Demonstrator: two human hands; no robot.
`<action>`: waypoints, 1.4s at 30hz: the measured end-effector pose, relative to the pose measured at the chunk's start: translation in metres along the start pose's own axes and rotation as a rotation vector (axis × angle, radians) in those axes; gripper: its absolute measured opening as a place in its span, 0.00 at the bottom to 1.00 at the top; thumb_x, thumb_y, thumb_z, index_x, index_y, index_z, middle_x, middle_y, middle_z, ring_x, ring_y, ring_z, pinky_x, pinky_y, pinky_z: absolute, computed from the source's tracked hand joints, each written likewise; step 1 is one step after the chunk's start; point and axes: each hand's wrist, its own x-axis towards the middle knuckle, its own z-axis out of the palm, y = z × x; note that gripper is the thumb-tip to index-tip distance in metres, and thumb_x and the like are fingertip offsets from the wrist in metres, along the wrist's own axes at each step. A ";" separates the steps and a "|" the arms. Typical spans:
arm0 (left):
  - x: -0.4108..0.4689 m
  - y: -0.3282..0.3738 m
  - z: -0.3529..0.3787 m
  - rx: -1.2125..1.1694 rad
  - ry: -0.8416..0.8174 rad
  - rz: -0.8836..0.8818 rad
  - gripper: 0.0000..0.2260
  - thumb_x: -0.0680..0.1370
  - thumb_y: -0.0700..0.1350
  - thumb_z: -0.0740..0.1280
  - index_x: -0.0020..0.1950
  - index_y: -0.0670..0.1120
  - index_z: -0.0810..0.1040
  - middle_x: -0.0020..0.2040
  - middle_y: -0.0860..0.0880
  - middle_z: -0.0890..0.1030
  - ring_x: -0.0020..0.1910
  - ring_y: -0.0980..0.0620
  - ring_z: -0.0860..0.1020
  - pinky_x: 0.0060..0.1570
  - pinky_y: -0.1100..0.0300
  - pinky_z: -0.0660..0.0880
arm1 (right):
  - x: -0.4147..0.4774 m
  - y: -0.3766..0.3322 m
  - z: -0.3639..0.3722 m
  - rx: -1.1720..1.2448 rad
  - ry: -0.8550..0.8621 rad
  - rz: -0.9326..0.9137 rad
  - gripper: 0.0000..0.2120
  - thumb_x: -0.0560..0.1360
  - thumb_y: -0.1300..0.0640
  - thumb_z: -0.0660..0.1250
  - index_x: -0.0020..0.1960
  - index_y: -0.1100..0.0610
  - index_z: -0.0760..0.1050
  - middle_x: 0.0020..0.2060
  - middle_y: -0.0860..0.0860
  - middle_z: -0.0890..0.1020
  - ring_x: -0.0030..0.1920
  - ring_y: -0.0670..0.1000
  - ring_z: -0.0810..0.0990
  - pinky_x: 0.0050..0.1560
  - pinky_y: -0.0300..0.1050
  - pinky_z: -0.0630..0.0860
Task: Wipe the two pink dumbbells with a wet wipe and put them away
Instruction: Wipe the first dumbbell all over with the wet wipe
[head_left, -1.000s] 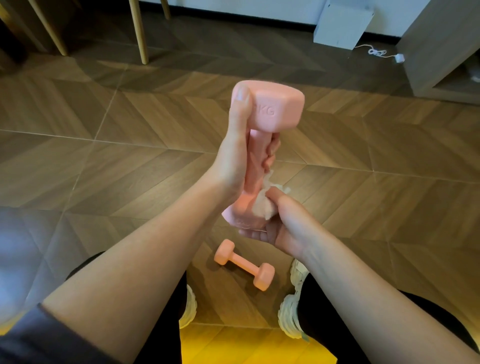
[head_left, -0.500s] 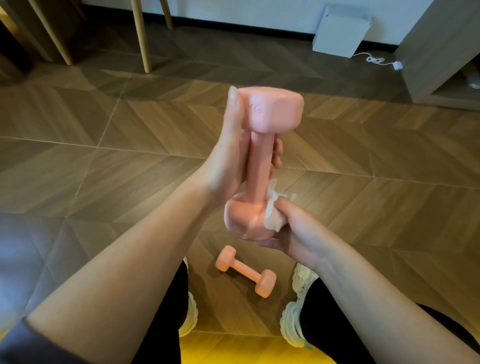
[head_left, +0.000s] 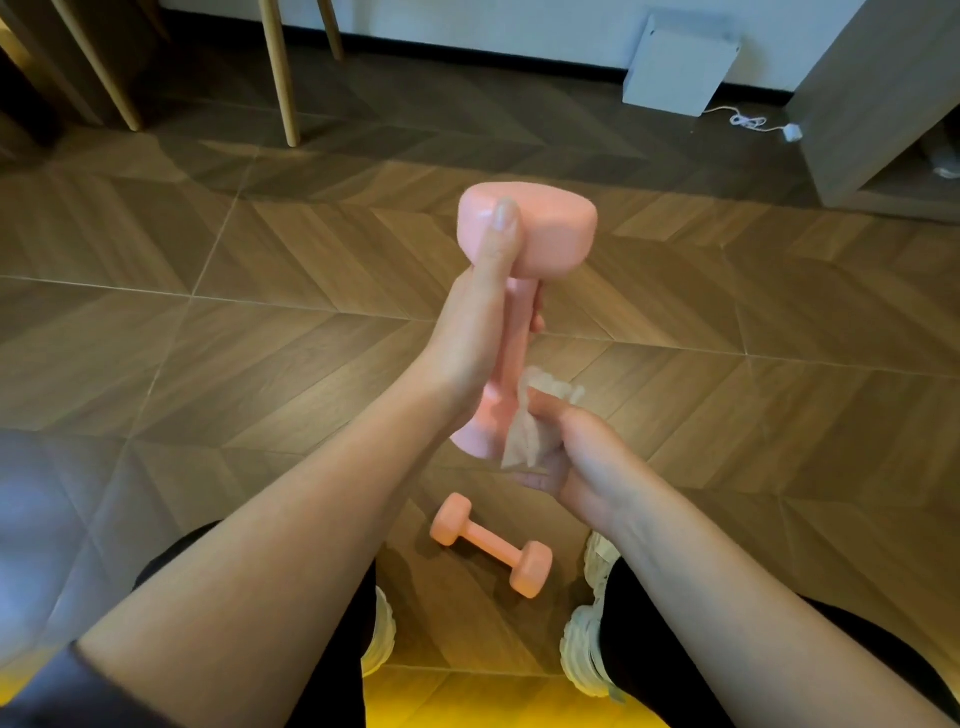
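Left hand (head_left: 470, 343) wraps the handle of an upright pink dumbbell (head_left: 540, 234), thumb up on its top head. Right hand (head_left: 571, 457) below pinches a wet wipe (head_left: 524, 436) against the lower head. Second dumbbell (head_left: 491, 544) on floor (head_left: 260, 338) beneath both hands.

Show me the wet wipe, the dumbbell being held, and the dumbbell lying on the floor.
wet wipe (head_left: 522, 441), head view, on its hanging crumpled fold.
held dumbbell (head_left: 556, 234), head view, on its upper head.
floor dumbbell (head_left: 491, 543), head view, on the middle of its handle.
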 end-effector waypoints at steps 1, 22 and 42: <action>0.001 -0.001 -0.003 -0.038 -0.002 0.006 0.37 0.66 0.76 0.51 0.43 0.41 0.74 0.34 0.45 0.73 0.35 0.48 0.71 0.44 0.53 0.68 | -0.002 0.001 -0.003 -0.022 -0.019 -0.011 0.14 0.77 0.49 0.67 0.61 0.51 0.76 0.54 0.51 0.85 0.59 0.54 0.81 0.65 0.59 0.71; -0.004 0.003 -0.002 -0.335 -0.235 -0.083 0.38 0.76 0.72 0.43 0.35 0.41 0.74 0.29 0.45 0.67 0.27 0.48 0.62 0.30 0.55 0.60 | -0.011 -0.001 -0.013 -0.168 -0.173 0.101 0.16 0.81 0.50 0.56 0.43 0.47 0.81 0.43 0.51 0.81 0.59 0.58 0.77 0.56 0.61 0.70; 0.000 -0.006 0.004 -0.163 -0.059 -0.059 0.36 0.77 0.71 0.45 0.45 0.41 0.73 0.31 0.44 0.68 0.29 0.51 0.65 0.31 0.55 0.62 | 0.000 0.008 -0.002 -0.132 0.011 0.081 0.13 0.78 0.46 0.63 0.55 0.53 0.79 0.54 0.56 0.83 0.67 0.62 0.75 0.55 0.55 0.71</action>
